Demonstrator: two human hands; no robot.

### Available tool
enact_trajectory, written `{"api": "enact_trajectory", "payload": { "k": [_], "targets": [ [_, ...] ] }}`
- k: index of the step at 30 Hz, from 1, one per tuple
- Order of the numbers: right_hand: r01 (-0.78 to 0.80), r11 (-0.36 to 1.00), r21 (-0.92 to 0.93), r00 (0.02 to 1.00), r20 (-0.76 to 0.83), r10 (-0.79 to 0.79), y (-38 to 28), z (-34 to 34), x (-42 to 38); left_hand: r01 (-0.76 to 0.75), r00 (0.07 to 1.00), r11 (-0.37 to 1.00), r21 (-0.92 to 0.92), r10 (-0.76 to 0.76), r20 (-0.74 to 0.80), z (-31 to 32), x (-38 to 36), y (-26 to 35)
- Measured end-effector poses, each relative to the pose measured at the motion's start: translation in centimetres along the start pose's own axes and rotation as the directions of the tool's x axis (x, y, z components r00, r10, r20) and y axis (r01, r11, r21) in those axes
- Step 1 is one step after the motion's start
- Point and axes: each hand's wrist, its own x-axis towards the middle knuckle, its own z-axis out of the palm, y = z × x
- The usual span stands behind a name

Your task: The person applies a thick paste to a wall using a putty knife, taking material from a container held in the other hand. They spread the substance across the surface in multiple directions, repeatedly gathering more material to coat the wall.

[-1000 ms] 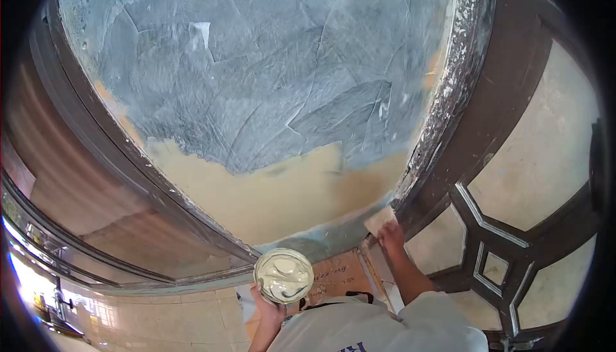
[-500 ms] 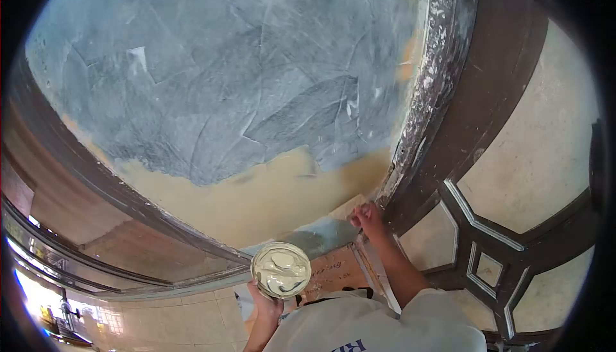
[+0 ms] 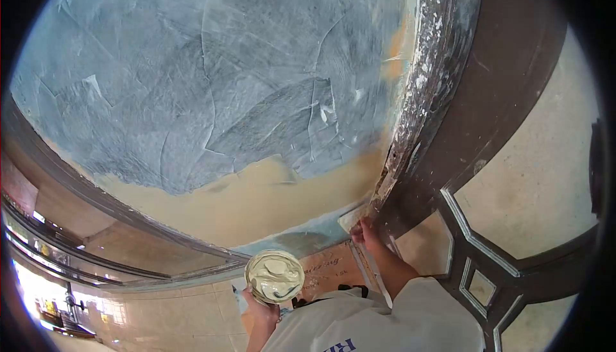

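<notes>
My left hand (image 3: 260, 310) is wrapped round the side of a round, open tin of cream putty (image 3: 274, 277). The putty inside is thick and swirled, with a darker mark near its lower right. Pinched in my right hand (image 3: 364, 232) is a flat, pale putty scraper (image 3: 350, 219), its handle mostly hidden by the fingers. The blade is at the lower right corner of the panel (image 3: 269, 76), close to the worn frame. Cream filler (image 3: 256, 204) covers a band low on the blue-grey panel, with a bare bluish strip (image 3: 301, 240) beneath it.
A dark frame edge with flaking white paint (image 3: 417, 83) runs up the right side. Beyond it is dark lattice trim (image 3: 475, 230) with pale panels. A brown board with handwriting (image 3: 327, 265) lies below, near my shirt (image 3: 378, 323). Pale tiles (image 3: 173, 313) are at lower left.
The view has shifted a little. My right hand and the scraper are lower, nearer the panel's bottom corner. The tin stays in my left hand.
</notes>
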Motion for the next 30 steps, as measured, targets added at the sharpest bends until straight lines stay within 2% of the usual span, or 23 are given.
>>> {"api": "enact_trajectory", "payload": {
  "k": [2,3,6,8,9,12,14,18,20,21,22,23,24,25,27,28,30],
  "targets": [
    [-0.051,0.984,0.169,0.995,0.096,0.035,2.1,-0.7,-0.3,-0.035,0.999,0.999,0.012,0.034,0.019,0.8,-0.1,-0.3],
    [-0.052,0.985,0.165,0.994,0.100,0.036,2.4,-0.8,-0.7,-0.005,1.000,1.000,-0.009,0.005,0.019,1.1,-0.2,-0.4],
    [-0.072,0.992,0.106,0.983,0.173,0.053,1.5,-0.3,-2.6,0.004,0.997,0.999,-0.033,-0.001,0.077,1.3,0.0,-1.4],
    [0.011,0.999,0.036,0.983,0.182,-0.017,-0.7,0.8,-4.0,0.003,0.997,1.000,-0.031,-0.001,0.076,2.6,-0.3,-1.4],
    [0.014,0.999,0.036,0.983,0.184,-0.020,-1.8,1.1,-4.3,0.020,1.000,0.996,-0.085,-0.018,0.021,3.7,-0.7,-1.2],
    [0.063,0.998,0.005,0.960,0.273,-0.062,-5.4,2.8,-4.7,0.023,0.999,0.994,-0.110,-0.018,0.051,4.2,-0.2,-2.2],
    [0.225,0.966,-0.127,0.960,0.196,-0.198,-7.6,4.6,-5.6,0.003,1.000,0.996,-0.086,-0.002,0.020,4.7,-0.3,-2.6],
    [0.240,0.956,-0.168,0.938,0.294,-0.183,-10.8,6.8,-6.5,0.026,0.997,0.993,-0.112,-0.017,0.077,5.3,-0.6,-3.1],
    [0.452,0.846,-0.284,0.852,0.420,-0.314,-12.1,8.0,-7.9,0.034,0.996,0.996,-0.083,-0.027,0.083,5.2,-1.0,-3.2],
    [0.634,0.721,-0.280,0.754,0.430,-0.496,-12.4,9.2,-8.4,0.039,0.999,0.994,-0.101,-0.036,0.033,4.9,-1.0,-3.4],
    [0.634,0.721,-0.278,0.752,0.439,-0.492,-13.4,9.6,-9.0,0.032,0.999,0.994,-0.106,-0.029,0.027,4.5,-1.1,-3.5],
    [0.672,0.525,-0.522,0.739,0.513,-0.436,-14.9,10.0,-9.7,0.034,0.999,0.994,-0.104,-0.031,0.026,4.7,-1.3,-3.3],
    [0.666,0.264,-0.698,0.738,0.568,-0.364,-16.3,10.6,-10.4,0.036,0.999,0.994,-0.101,-0.033,0.026,4.6,-1.5,-3.1],
    [0.671,0.261,-0.694,0.734,0.573,-0.364,-17.4,11.4,-11.1,0.004,0.999,0.995,-0.097,0.001,0.050,4.1,-1.1,-3.4],
    [0.841,-0.002,-0.541,0.482,0.751,-0.451,-19.5,13.2,-12.4,-0.020,0.998,0.995,-0.098,0.026,0.065,4.4,-1.6,-2.9],
    [0.844,-0.010,-0.535,0.474,0.756,-0.453,-20.6,14.2,-13.2,-0.039,0.995,0.994,-0.097,0.047,0.083,4.6,-1.6,-2.7],
    [0.853,-0.292,-0.432,0.288,0.857,-0.428,-22.3,16.4,-14.8,-0.036,0.997,0.992,-0.120,0.045,0.069,3.7,-1.3,-2.8]
  ]
}}
